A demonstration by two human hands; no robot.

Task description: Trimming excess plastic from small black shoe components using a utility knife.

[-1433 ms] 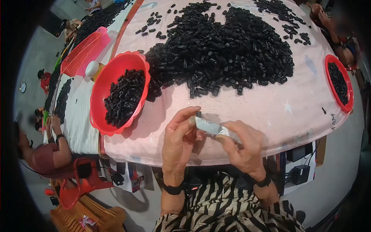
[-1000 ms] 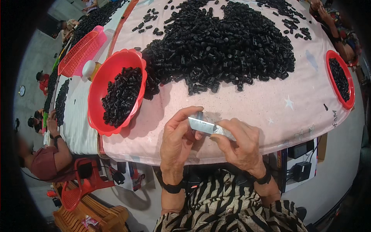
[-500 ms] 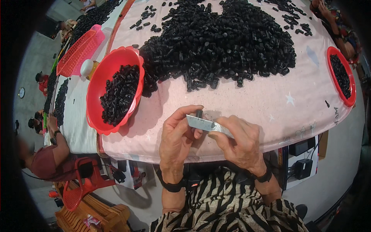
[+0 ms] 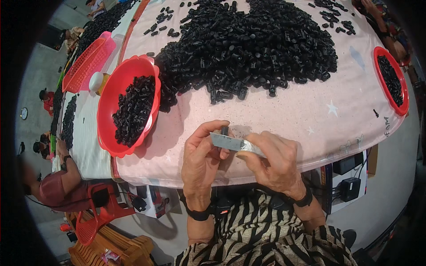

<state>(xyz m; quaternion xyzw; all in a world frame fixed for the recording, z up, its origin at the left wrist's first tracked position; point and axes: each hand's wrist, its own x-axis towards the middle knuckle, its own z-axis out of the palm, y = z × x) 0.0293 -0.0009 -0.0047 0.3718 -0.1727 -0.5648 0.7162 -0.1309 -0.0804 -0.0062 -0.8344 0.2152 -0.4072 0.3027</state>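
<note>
My left hand [image 4: 200, 155] is closed, pinching a small black cylindrical part [image 4: 224, 131] between its fingers. In my right hand [image 4: 274, 162] is a flat metal blade [image 4: 226, 142], gripped at an end wrapped in pale material. The blade lies across the black part, which it hides in part. Both hands are over the near edge of the pink cloth. Beyond them spreads a large heap of similar black parts [image 4: 257, 44]. To the left, a red scalloped bowl [image 4: 104, 119] holds many more of them.
Another red bowl [image 4: 378, 60] with black parts stands at the far right. A pink mesh basket [image 4: 86, 62] and a jar with a white lid [image 4: 96, 82] are on the left. A person in a dark red shirt [image 4: 60, 188] sits near a red chair [image 4: 95, 217]. Others work farther off.
The view has shifted slightly. My hands keep the same hold, and the blade has tilted a little against the black part.
</note>
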